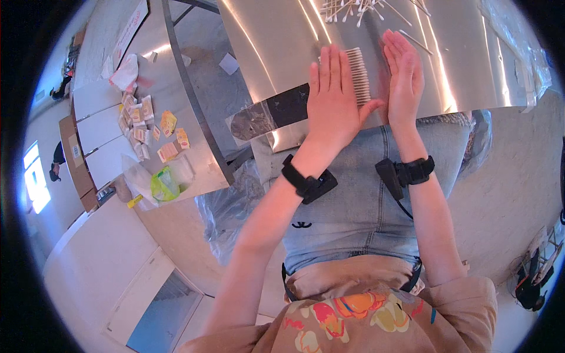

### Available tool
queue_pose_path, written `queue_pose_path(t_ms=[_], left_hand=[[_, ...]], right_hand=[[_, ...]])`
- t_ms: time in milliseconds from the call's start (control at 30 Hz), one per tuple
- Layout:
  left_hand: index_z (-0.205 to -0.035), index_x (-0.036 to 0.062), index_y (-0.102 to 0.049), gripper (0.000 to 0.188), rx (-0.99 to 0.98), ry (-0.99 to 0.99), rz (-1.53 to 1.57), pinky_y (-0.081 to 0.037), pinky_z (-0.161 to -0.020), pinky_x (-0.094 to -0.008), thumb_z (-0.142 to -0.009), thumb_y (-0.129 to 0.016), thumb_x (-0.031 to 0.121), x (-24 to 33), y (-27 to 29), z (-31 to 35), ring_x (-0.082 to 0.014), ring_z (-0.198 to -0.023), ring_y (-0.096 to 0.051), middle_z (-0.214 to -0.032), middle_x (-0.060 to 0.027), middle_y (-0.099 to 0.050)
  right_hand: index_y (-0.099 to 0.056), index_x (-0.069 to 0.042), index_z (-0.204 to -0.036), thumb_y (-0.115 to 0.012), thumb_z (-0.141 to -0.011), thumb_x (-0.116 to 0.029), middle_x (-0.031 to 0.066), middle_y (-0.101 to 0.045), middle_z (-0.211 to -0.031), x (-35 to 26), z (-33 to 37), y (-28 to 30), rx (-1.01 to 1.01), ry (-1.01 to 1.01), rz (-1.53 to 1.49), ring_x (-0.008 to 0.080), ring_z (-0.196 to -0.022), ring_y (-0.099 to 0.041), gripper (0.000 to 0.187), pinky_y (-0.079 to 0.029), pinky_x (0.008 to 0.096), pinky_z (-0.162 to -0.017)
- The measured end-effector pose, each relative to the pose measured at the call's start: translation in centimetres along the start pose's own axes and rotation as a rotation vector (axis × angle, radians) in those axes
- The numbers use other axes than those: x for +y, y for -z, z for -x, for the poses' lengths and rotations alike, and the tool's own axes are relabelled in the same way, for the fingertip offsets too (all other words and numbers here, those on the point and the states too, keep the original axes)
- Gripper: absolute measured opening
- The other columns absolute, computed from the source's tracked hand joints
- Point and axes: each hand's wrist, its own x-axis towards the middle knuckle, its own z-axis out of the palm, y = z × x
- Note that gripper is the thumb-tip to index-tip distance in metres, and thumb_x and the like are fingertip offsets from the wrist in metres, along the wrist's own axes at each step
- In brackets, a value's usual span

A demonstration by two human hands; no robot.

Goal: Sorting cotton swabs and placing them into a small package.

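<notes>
A row of cotton swabs (360, 76) lies side by side on the metal tabletop. My left hand (334, 103) rests flat over the row's left part, fingers stretched and thumb out to the right below the swabs. What lies under the palm is hidden. To the right of the row stands my right hand (405, 82), fingers straight and palm turned toward the swabs, apart from them. Loose cotton swabs (353, 10) are scattered at the far edge of view, and a single swab (415, 42) lies beyond my right fingertips.
A dark strip under clear plastic (268, 117) lies left of my left hand. On a side table (197, 170) at the left are several small packs of swabs (138, 115), yellow printed pieces (169, 123) and a green plastic bag (165, 185). Clear plastic wraps the metal table's right corner (532, 88).
</notes>
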Motion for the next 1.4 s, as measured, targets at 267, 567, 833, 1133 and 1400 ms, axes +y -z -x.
queue_pose_path(t_ms=[267, 567, 833, 1133, 1400], left_hand=[[-0.151, -0.0078, -0.025, 0.101, -0.079, -0.029, -0.076, -0.015, -0.121, -0.0520, -0.087, -0.057, 0.064, -1.0, -0.3, -1.2, -0.0382, -0.150, -0.020, -0.158, -0.0262, -0.027], [-0.152, -0.0084, -0.024, 0.109, -0.094, -0.069, -0.055, -0.015, -0.121, -0.0541, -0.083, -0.059, 0.068, -0.6, 0.6, 0.2, -0.0384, -0.151, -0.018, -0.160, -0.0255, -0.023], [-0.148, -0.0117, -0.028, 0.109, -0.021, -0.098, -0.019, -0.015, -0.121, -0.0513, -0.080, -0.064, 0.065, -1.3, -1.2, 0.6, -0.0399, -0.150, -0.017, -0.158, -0.0294, -0.025], [-0.148, -0.0125, -0.027, 0.110, -0.017, -0.084, -0.049, -0.015, -0.122, -0.0501, -0.080, -0.062, 0.067, -1.1, -1.3, 0.6, -0.0394, -0.150, -0.019, -0.157, -0.0297, -0.025], [-0.149, -0.0110, -0.026, 0.108, 0.006, -0.086, -0.047, -0.016, -0.122, -0.0493, -0.081, -0.061, 0.066, -1.1, -1.4, 0.6, -0.0390, -0.150, -0.020, -0.157, -0.0289, -0.026]], right_hand=[[-0.054, 0.001, -0.131, -0.046, -0.107, -0.026, 0.0142, -0.062, -0.130, 0.2, 0.4, 0.0, -0.047, 0.094, 0.266, 0.0214, -0.125, -0.057, 0.037, -0.042, 0.0320, -0.107], [-0.054, 0.002, -0.131, -0.046, -0.106, -0.018, 0.0120, -0.064, -0.127, 0.1, 0.5, 0.1, -0.031, 0.107, 0.154, 0.0192, -0.119, -0.061, 0.033, -0.047, 0.0303, -0.102], [-0.065, -0.001, -0.080, -0.050, -0.080, 0.010, 0.0097, -0.066, -0.101, -1.0, 1.6, 2.8, -0.174, 0.280, 0.639, 0.0229, -0.091, -0.065, 0.018, -0.052, 0.0323, -0.079], [-0.059, -0.001, -0.064, -0.055, -0.068, 0.007, 0.0068, -0.058, -0.080, -0.8, 1.7, 2.4, -0.326, 0.431, 0.777, 0.0257, -0.080, -0.058, 0.010, -0.049, 0.0357, -0.069], [-0.059, -0.002, -0.062, -0.057, -0.067, 0.005, 0.0062, -0.058, -0.078, -0.5, 1.7, 2.5, -0.276, 0.435, 0.783, 0.0252, -0.079, -0.058, 0.009, -0.048, 0.0362, -0.069]])
